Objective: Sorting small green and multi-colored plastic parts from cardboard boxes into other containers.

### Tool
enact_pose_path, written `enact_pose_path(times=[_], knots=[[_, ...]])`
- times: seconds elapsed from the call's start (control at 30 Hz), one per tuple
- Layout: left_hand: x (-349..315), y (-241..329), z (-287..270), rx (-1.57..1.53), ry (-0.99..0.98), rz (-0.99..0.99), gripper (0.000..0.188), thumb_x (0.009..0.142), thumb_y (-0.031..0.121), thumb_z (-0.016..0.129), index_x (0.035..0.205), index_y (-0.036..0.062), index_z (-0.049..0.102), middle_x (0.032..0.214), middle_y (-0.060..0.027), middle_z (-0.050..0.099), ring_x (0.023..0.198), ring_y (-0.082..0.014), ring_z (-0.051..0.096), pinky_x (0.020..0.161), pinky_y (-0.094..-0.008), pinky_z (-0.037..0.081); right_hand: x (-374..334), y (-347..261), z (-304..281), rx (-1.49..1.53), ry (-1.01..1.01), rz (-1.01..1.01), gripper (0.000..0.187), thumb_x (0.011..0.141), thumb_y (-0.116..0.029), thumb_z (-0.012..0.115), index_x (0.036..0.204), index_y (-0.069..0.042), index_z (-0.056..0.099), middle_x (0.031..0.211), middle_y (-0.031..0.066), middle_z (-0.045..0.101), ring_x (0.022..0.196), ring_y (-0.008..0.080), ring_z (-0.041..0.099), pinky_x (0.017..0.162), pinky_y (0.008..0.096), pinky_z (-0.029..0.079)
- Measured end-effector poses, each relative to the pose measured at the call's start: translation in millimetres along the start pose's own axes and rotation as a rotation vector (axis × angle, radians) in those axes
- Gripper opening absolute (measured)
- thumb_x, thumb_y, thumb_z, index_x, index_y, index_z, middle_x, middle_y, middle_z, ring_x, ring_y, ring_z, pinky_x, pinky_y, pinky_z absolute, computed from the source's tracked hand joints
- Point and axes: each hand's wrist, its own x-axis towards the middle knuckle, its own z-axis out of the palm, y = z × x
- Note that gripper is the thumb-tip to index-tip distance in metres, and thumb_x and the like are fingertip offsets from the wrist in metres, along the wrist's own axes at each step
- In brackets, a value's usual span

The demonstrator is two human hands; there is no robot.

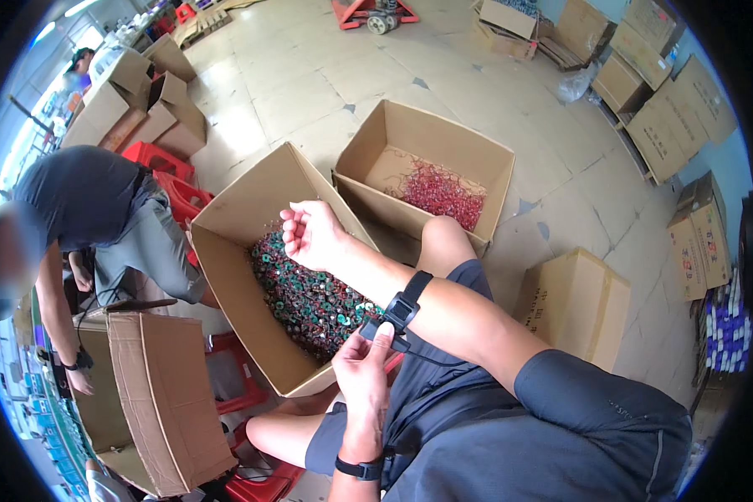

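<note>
Two hands show: the left hand (362, 368) pinches a small black device (371, 330) just near of the forearm strap (403, 306); the right hand (311, 238), fingers loosely curled, hangs over a carton (258, 202) of green-and-red parts (297, 305), left of another carton (443, 138).

I wear a dark blue-grey short-sleeved shirt (510, 452), dark grey shorts (412, 389), black buckled right-wrist strap (403, 309), black left-wrist strap (361, 468); thin black cable (431, 361) noted.

The wrist strap (418, 285) looks matt, its buckle (401, 310) smooth plastic; boxes (226, 289) are matt cardboard, stools (183, 197) shiny plastic, the shirt (519, 448) matt cloth, the floor (326, 75) glossy.
</note>
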Motion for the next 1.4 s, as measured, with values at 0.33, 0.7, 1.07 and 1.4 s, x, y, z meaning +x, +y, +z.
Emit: enact_pose_path(times=[0.33, 0.7, 1.07, 1.4], knots=[[16, -9, -15, -0.035, -0.094, -0.116, 0.017, 0.087, 0.014, 0.08, 0.088, 0.0016, 0.068, 0.066, 0.0012, 0.061, 0.055, -0.0065, 0.053, 0.049, -0.0214, 0.04, 3, 3, -1, 0.18, -0.13, -0.069, 0.024, 0.094, -0.03, 0.055, 0.086, -0.009, 0.062, 0.066, -0.0011, 0.052, 0.057, 0.0139, 0.049, 0.054, 0.0275, 0.037], [17, 11, -1, 0.664, -0.071, 0.683, 0.033, 0.071, 0.008, 0.086, 0.103, 0.0036, 0.077, 0.091, -0.0079, 0.067, 0.088, -0.0222, 0.061, 0.084, -0.0342, 0.05, 18, 12, -8, 0.164, -0.03, -0.078, 0.023, 0.093, -0.03, 0.056, 0.085, -0.01, 0.063, 0.064, -0.0021, 0.048, 0.056, 0.0136, 0.045, 0.052, 0.0282, 0.036], [105, 6, -101, 0.831, 0.244, 0.457, 0.025, 0.095, 0.014, 0.065, 0.113, -0.0015, 0.071, 0.088, -0.0151, 0.07, 0.077, -0.026, 0.068, 0.077, -0.0359, 0.054, 41, -21, -106, -2.142, 0.7, -0.903, 0.042, 0.081, -0.028, 0.071, 0.108, 0.002, 0.058, 0.107, 0.0208, 0.058, 0.105, 0.0378, 0.059, 0.087, 0.0504, 0.051], [323, -113, -242, 1.473, 0.215, -0.238, 0.032, 0.088, 0.033, 0.059, 0.11, 0.0162, 0.074, 0.113, -0.0178, 0.071, 0.105, -0.0359, 0.068, 0.092, -0.046, 0.055, 87, -36, -189, -2.263, 0.716, -0.43, 0.04, 0.085, -0.016, 0.066, 0.119, -0.005, 0.047, 0.087, 0.0229, 0.069, 0.08, 0.0433, 0.069, 0.071, 0.0556, 0.056]])
